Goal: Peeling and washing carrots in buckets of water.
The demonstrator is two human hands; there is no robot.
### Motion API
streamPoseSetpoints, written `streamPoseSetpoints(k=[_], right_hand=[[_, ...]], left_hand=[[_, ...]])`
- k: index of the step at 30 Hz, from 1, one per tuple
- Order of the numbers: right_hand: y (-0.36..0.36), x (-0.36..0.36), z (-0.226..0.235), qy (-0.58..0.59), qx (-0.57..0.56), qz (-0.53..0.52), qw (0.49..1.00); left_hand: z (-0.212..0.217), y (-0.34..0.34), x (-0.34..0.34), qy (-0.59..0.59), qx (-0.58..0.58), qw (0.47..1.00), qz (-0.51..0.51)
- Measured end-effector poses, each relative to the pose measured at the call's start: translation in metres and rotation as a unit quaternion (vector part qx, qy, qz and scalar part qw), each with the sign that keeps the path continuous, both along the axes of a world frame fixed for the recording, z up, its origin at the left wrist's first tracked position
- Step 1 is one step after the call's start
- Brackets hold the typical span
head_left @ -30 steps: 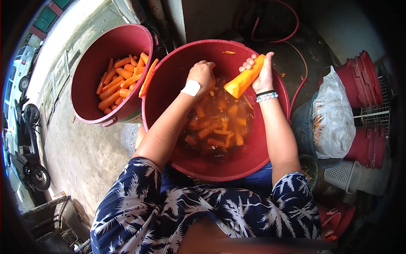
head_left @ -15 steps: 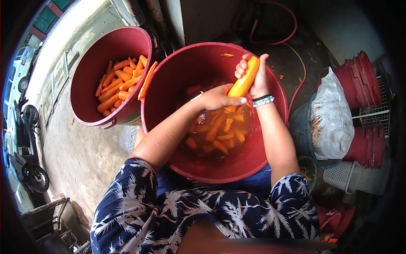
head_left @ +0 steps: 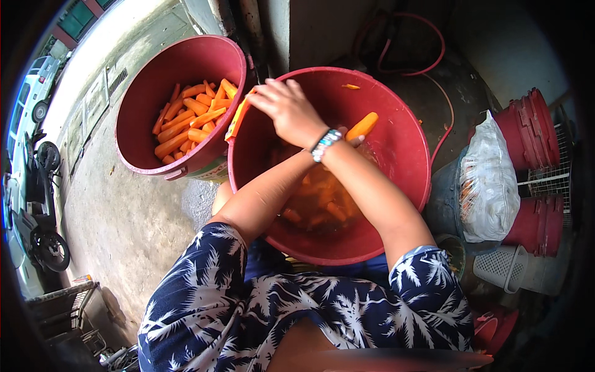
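My right arm, with a beaded bracelet (head_left: pixel 326 144) at the wrist, crosses over my left. Stretched toward the left rim of the big red tub (head_left: pixel 406 118), my right hand (head_left: pixel 291 111) has its fingers extended at the upper end of a long, flat orange thing (head_left: pixel 238 119) that rests on that rim. Whether it is a tool or something else I cannot make out. My left hand (head_left: pixel 357 141) is closed around a thick peeled carrot (head_left: pixel 363 126); the right wrist hides most of that hand. Below, several carrots (head_left: pixel 328 198) lie in cloudy water inside the tub.
A second red tub (head_left: pixel 139 102), holding many peeled carrots (head_left: pixel 192 118), stands at the left. To the right are a white sack (head_left: pixel 489 186), stacked red buckets (head_left: pixel 527 130) and a white basket (head_left: pixel 501 266). A red hose (head_left: pixel 441 49) curls behind.
My right hand has let go of the carrot and swung left across my left arm to the orange thing on the rim. The carrot stays in my left hand, slightly lower.
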State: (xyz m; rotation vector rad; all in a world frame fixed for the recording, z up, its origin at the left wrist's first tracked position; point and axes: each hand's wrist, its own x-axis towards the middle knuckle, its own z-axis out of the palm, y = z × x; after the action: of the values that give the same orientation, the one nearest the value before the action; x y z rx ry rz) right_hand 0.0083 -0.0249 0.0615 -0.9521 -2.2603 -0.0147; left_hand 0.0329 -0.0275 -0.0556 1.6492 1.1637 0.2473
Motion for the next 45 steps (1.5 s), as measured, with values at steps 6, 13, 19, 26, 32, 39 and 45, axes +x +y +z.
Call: streamPoseSetpoints(k=[6,13,19,26,32,39,45], right_hand=[[0.025,-0.039,0.012,-0.145,0.002,0.061,0.988],[0.000,0.078,0.065,0.511,-0.158,-0.022,0.845],[-0.014,0.184,0.025,0.589,-0.216,-0.130,0.768],[-0.011,0.197,0.000,0.580,-0.208,-0.099,0.781],[-0.013,0.211,0.005,0.599,-0.213,-0.112,0.763],[-0.004,0.208,-0.009,0.542,-0.219,-0.109,0.804],[0.000,0.213,-0.017,0.458,-0.165,-0.143,0.862]], left_hand=[[0.070,-0.015,-0.010,-0.067,0.005,0.998,-0.010],[0.075,-0.008,-0.026,-0.224,-0.085,0.969,0.064],[0.100,-0.013,-0.027,-0.161,-0.005,0.987,-0.011],[0.112,-0.016,-0.027,-0.073,0.011,0.996,-0.040],[0.111,-0.014,-0.029,-0.047,0.044,0.997,-0.051],[0.107,-0.010,-0.030,-0.022,0.082,0.995,-0.045],[0.107,-0.011,-0.025,0.056,0.160,0.985,-0.037]])
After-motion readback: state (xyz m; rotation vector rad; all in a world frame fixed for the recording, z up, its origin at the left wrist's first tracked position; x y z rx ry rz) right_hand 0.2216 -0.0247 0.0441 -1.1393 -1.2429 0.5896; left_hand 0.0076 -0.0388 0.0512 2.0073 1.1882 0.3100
